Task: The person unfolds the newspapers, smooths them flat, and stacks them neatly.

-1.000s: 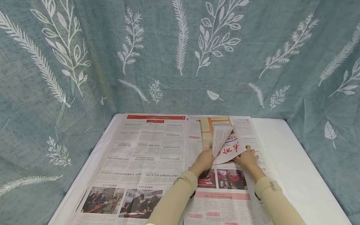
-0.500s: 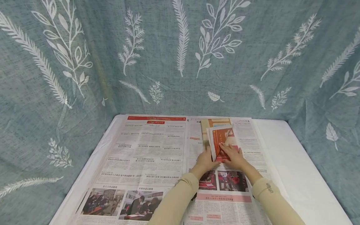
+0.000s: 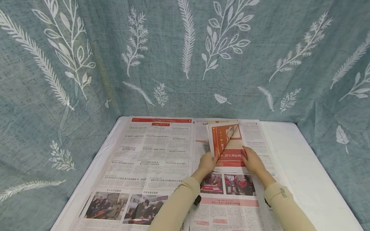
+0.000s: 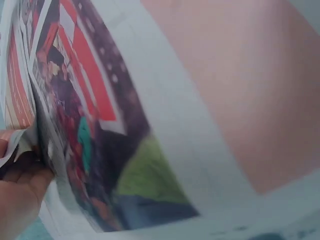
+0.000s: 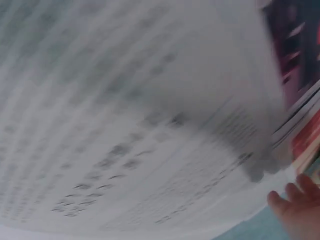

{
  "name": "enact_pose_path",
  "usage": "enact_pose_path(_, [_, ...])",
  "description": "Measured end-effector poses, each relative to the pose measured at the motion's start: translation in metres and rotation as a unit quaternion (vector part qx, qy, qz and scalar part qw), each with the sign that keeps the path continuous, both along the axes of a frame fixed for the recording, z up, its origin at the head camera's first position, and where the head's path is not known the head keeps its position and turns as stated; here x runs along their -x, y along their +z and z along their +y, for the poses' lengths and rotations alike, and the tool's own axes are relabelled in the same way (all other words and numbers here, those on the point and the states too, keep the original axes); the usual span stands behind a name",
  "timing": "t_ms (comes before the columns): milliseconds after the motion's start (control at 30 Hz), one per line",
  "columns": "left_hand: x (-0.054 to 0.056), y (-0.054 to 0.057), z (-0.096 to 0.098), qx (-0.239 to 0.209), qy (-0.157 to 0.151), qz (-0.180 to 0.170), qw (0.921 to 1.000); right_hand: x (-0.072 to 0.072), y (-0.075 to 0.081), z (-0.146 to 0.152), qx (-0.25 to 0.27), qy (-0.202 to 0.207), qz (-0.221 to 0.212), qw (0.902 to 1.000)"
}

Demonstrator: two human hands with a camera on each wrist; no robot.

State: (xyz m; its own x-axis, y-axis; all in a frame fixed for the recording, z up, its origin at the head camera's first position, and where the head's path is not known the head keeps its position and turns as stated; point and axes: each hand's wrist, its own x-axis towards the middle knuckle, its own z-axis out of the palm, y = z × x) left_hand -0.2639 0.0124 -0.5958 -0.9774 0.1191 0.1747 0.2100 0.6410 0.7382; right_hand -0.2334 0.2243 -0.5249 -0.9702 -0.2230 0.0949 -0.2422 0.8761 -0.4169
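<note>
A folded newspaper (image 3: 231,160) with a red and cream printed face lies toward the back right of the table, a diagonal crease crossing its upper part. My left hand (image 3: 207,163) pinches its lower left side. In the left wrist view that hand (image 4: 22,195) has its thumb over the paper's edge and its fingers curled beneath. At the right edge is my right hand (image 3: 253,160), its fingertips touching or very near the paper. The right wrist view shows this hand (image 5: 300,207) with fingers loosely extended beside the layered sheets.
Spread newspaper sheets (image 3: 144,154) with printed photos cover much of the white table (image 3: 306,173). A blue-green curtain (image 3: 173,64) with white leaf patterns hangs behind and at both sides.
The pages of the folded newspaper have been turned, and its red face now shows wider. My right hand has moved off the paper's middle to its right edge; the left stays at the lower left.
</note>
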Motion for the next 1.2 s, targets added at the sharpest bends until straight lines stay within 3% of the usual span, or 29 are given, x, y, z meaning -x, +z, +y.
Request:
enact_pose_path(67, [0.012,-0.019,-0.002,-0.039,0.001,-0.004,0.9992,0.0,-0.001,0.008,0.001,-0.019,-0.015,0.9997])
enact_pose_path(100, [0.017,-0.03,-0.003,-0.052,0.002,0.022,0.9984,0.0,-0.001,0.01,0.003,-0.018,-0.021,0.9996])
enact_pose_path(133, [0.015,-0.027,-0.004,-0.065,0.011,0.024,0.9975,0.0,-0.002,0.012,0.003,-0.008,-0.025,0.9996])
enact_pose_path(167, [0.007,-0.012,-0.004,-0.081,0.025,-0.005,0.9964,0.0,-0.003,0.013,0.001,0.008,-0.031,0.9995])
enact_pose_path(300, [-0.025,0.032,-0.004,-0.123,0.08,-0.016,0.989,-0.002,-0.008,0.011,-0.008,0.07,-0.062,0.9956])
enact_pose_path(333, [-0.036,0.049,-0.003,-0.132,0.097,-0.044,0.9855,-0.003,-0.009,0.009,-0.015,0.077,-0.069,0.9946])
enact_pose_path(467, [-0.05,0.07,-0.001,-0.135,0.133,-0.038,0.9811,-0.005,-0.011,0.006,-0.015,0.059,-0.099,0.9933])
enact_pose_path(567, [-0.052,0.076,-0.007,-0.132,0.149,-0.012,0.98,-0.006,-0.01,0.003,-0.021,0.055,-0.105,0.9927])
enact_pose_path(700, [-0.053,0.079,-0.022,-0.161,0.139,-0.027,0.9767,-0.005,-0.007,0.0,-0.036,0.054,-0.115,0.9912])
enact_pose_path(767, [-0.054,0.08,-0.029,-0.173,0.128,-0.055,0.9751,-0.005,-0.007,-0.001,-0.04,0.05,-0.126,0.99])
enact_pose_path(1067, [-0.054,0.083,-0.053,-0.168,0.108,-0.036,0.9792,-0.003,-0.01,-0.002,-0.051,0.038,-0.135,0.9889])
enact_pose_path(1133, [-0.054,0.086,-0.06,-0.19,0.103,-0.061,0.9745,-0.003,-0.012,-0.003,-0.05,0.038,-0.136,0.9888])
enact_pose_path(1200, [-0.053,0.089,-0.069,-0.227,0.11,-0.096,0.9629,-0.003,-0.013,-0.004,-0.048,0.037,-0.138,0.9886])
